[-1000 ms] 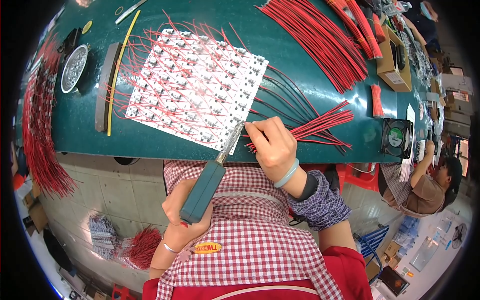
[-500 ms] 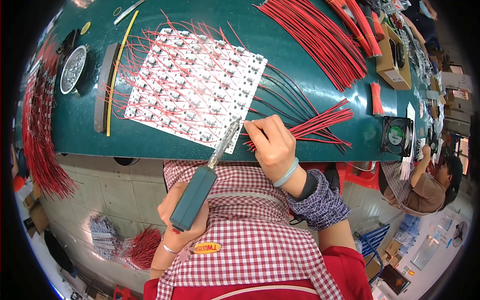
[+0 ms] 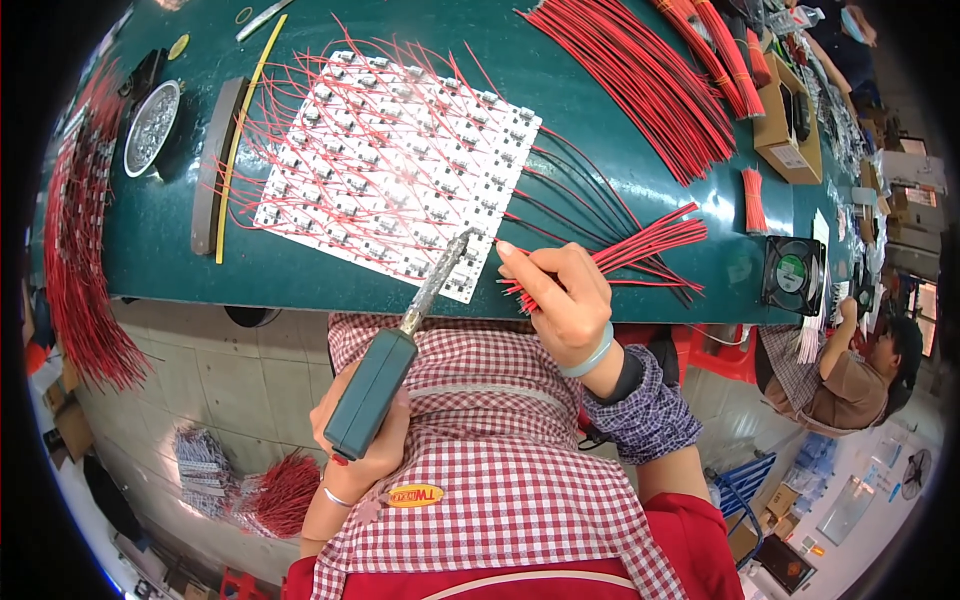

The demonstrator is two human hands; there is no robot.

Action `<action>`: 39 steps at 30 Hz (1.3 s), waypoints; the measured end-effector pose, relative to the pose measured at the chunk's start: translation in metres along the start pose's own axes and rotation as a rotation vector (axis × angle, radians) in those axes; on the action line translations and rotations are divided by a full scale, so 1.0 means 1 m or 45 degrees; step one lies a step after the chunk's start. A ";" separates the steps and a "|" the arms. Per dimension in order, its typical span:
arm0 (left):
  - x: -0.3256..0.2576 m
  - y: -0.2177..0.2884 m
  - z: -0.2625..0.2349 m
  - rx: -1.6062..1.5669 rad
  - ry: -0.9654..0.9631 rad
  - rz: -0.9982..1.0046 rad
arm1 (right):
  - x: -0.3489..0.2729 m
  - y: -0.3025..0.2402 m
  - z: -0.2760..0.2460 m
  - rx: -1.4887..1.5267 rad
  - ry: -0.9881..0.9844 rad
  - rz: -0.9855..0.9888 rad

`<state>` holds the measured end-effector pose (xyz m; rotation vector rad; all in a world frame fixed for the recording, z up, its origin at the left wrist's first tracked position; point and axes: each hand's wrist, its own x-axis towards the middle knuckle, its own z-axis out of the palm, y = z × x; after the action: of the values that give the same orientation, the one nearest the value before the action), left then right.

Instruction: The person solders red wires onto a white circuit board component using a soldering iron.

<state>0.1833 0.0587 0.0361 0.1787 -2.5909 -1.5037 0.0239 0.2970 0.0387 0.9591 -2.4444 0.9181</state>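
White panel (image 3: 405, 175), one iron (image 3: 372, 392) gripped in left hand (image 3: 386, 442), several wires (image 3: 650, 240) in right hand (image 3: 572, 305)

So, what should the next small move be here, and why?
Probably ease the right hand slightly toward the iron's tip. The left hand angles the iron so that its tip is at the board, near the right edge, while the right fingertips sit just off that edge, apart from the tip, with red wires fanning out beyond the hand.
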 end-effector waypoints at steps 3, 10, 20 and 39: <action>0.001 0.001 -0.001 0.002 -0.002 0.027 | 0.001 -0.005 0.006 -0.038 -0.050 0.089; 0.000 0.002 -0.003 0.004 -0.002 0.019 | -0.002 -0.009 0.004 -0.067 -0.157 0.083; 0.019 0.026 -0.007 0.038 0.021 0.159 | -0.002 -0.010 0.010 -0.021 -0.066 0.022; 0.019 0.026 -0.006 0.005 -0.083 0.122 | -0.002 -0.010 0.012 -0.038 -0.071 0.005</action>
<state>0.1651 0.0635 0.0625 0.0061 -2.6119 -1.4960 0.0316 0.2841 0.0330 0.9827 -2.5000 0.8645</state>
